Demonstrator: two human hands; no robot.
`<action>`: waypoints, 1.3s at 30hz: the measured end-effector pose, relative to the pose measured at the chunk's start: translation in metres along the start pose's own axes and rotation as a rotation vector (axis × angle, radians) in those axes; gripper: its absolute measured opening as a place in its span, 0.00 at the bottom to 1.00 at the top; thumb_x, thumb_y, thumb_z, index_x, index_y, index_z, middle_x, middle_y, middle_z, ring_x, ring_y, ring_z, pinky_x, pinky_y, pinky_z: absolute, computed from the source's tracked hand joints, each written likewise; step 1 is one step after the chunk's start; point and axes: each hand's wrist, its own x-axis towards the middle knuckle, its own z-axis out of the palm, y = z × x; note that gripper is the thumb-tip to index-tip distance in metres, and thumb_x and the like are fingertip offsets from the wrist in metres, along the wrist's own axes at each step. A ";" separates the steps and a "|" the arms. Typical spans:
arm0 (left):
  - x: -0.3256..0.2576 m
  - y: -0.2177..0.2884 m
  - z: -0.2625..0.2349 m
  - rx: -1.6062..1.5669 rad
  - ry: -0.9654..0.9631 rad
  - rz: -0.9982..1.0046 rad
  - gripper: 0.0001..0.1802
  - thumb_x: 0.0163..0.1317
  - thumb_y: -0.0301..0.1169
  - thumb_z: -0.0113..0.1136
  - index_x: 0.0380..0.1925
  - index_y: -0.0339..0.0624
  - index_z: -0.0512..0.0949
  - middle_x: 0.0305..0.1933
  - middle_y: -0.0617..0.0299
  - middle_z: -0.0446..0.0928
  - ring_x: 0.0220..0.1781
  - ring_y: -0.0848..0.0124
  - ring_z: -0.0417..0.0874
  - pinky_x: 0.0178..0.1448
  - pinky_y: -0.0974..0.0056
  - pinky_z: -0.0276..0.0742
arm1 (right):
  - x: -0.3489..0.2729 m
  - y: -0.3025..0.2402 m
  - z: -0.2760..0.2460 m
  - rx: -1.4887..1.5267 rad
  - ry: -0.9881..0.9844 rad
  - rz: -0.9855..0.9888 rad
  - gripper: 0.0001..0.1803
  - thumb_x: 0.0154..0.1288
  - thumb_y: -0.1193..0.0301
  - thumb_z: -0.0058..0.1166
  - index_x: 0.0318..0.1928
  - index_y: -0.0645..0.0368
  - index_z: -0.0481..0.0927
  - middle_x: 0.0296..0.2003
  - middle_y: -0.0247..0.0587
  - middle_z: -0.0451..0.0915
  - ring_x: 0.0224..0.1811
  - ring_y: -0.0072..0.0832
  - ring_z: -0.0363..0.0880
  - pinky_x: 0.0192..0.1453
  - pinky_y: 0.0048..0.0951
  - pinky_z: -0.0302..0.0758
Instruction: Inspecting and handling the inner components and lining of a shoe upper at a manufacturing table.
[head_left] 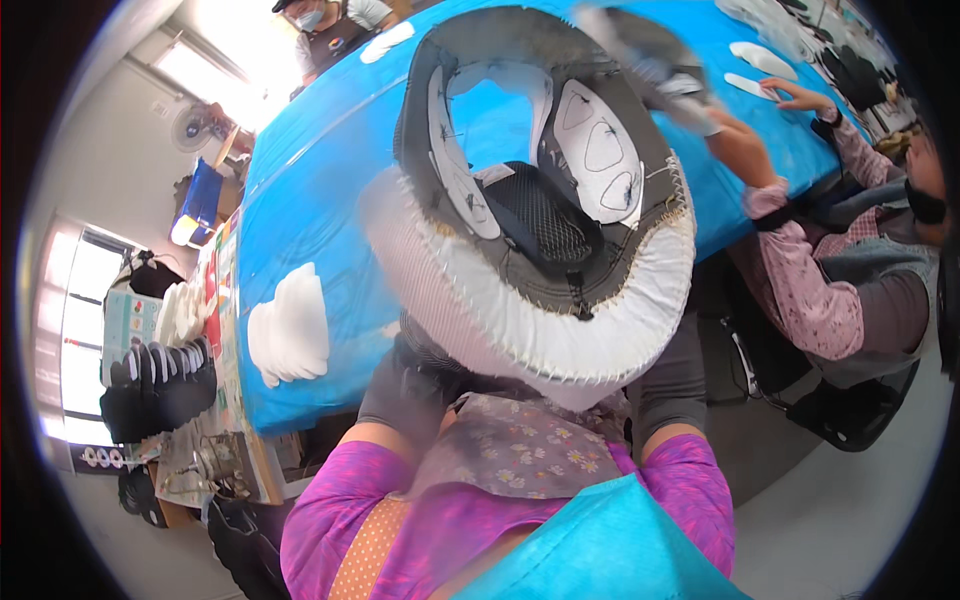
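Hands hidden behind raised shoe upper (545, 215); grips unseen.

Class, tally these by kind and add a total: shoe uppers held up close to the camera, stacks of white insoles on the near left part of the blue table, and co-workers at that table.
Shoe upper: 1
Stack of white insoles: 1
Co-workers: 2
Total: 4

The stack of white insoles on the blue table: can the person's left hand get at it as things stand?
Probably not at once. The left hand seems hidden under the grey shoe upper with white stitched lining it holds up. The stack of white insoles lies uncovered on the blue table nearby.
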 end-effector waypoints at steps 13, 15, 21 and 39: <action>0.001 -0.036 0.033 -0.091 -0.044 -0.121 0.20 0.73 0.49 0.50 0.48 0.45 0.78 0.45 0.62 0.82 0.49 0.66 0.83 0.56 0.59 0.80 | -0.082 -0.109 0.077 -0.526 0.158 -0.255 0.31 0.67 0.83 0.58 0.71 0.60 0.70 0.40 0.37 0.78 0.40 0.20 0.73 0.46 0.24 0.73; -0.002 -0.037 0.039 -0.108 -0.046 -0.124 0.20 0.73 0.49 0.50 0.48 0.46 0.78 0.45 0.62 0.82 0.49 0.66 0.83 0.56 0.59 0.80 | -0.075 -0.116 0.074 -0.586 0.171 -0.268 0.26 0.69 0.83 0.55 0.66 0.60 0.75 0.38 0.38 0.77 0.39 0.21 0.73 0.46 0.25 0.72; -0.011 -0.038 0.074 -0.165 -0.051 -0.121 0.20 0.73 0.49 0.50 0.46 0.46 0.78 0.44 0.62 0.82 0.48 0.66 0.83 0.55 0.58 0.80 | -0.036 -0.131 0.055 -0.764 0.063 -0.403 0.28 0.62 0.86 0.40 0.59 0.55 0.82 0.38 0.40 0.77 0.38 0.29 0.73 0.45 0.27 0.72; -0.020 -0.044 0.097 -0.151 -0.026 -0.081 0.19 0.72 0.50 0.51 0.48 0.48 0.79 0.49 0.62 0.82 0.54 0.65 0.82 0.59 0.57 0.79 | -0.038 -0.092 0.031 -0.647 0.369 -0.271 0.09 0.68 0.75 0.59 0.46 0.57 0.87 0.36 0.35 0.83 0.37 0.24 0.75 0.45 0.26 0.74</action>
